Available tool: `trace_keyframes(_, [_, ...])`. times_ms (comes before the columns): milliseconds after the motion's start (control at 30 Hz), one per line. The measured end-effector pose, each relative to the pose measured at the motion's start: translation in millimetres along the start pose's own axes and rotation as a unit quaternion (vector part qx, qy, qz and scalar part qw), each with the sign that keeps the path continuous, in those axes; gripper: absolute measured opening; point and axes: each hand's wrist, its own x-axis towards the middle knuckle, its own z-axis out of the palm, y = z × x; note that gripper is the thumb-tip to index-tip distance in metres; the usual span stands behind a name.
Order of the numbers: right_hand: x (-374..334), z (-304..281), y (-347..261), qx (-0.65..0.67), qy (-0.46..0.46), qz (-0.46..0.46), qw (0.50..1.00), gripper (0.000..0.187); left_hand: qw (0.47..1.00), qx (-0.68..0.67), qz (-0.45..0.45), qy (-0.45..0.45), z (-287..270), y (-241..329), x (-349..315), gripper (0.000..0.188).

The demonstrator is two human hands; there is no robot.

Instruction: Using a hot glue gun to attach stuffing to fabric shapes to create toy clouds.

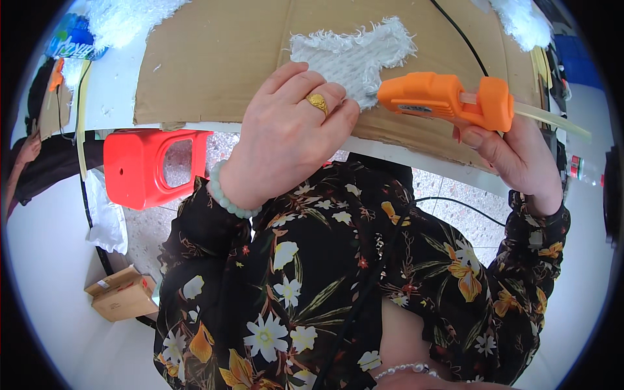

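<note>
A white shaggy fabric piece with frayed edges lies on the brown cardboard. My left hand, wearing a gold ring and a pale bead bracelet, is closed at the fabric's near left edge, with the fingertips partly hidden. In my right hand is an orange hot glue gun, its nozzle pointing left at the fabric's lower right side. A translucent glue stick sticks out of the gun's back end. The nozzle tip is very near the fabric; whether they touch I cannot tell.
White fluffy material sits at the far left, more white fluff at the far right. A black cable crosses the cardboard. Below the table edge are a red plastic stool and a cardboard box. Another person's hand shows at left.
</note>
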Motion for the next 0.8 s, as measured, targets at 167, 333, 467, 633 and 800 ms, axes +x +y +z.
trace_keyframes(167, [5,3,1,-0.014,0.013,-0.028,0.999,0.039,0.999,-0.016,0.005,0.041,6,-3,-4,0.02])
trace_keyframes(333, [12,8,-1,-0.042,0.053,-0.083,0.994,0.041,0.984,-0.132,-0.098,0.066,-5,-5,-2,0.025])
trace_keyframes(467, [14,8,-6,-0.048,0.052,-0.088,0.994,0.039,0.955,-0.232,-0.166,0.084,-2,-11,-1,0.023])
trace_keyframes(633, [11,7,-8,-0.035,0.021,-0.061,0.997,0.037,0.953,-0.231,-0.179,0.079,-3,-12,-1,0.022])
trace_keyframes(800, [2,5,-11,0.008,0.026,0.017,0.999,0.035,0.95,-0.241,-0.181,0.079,-2,-13,-1,0.022])
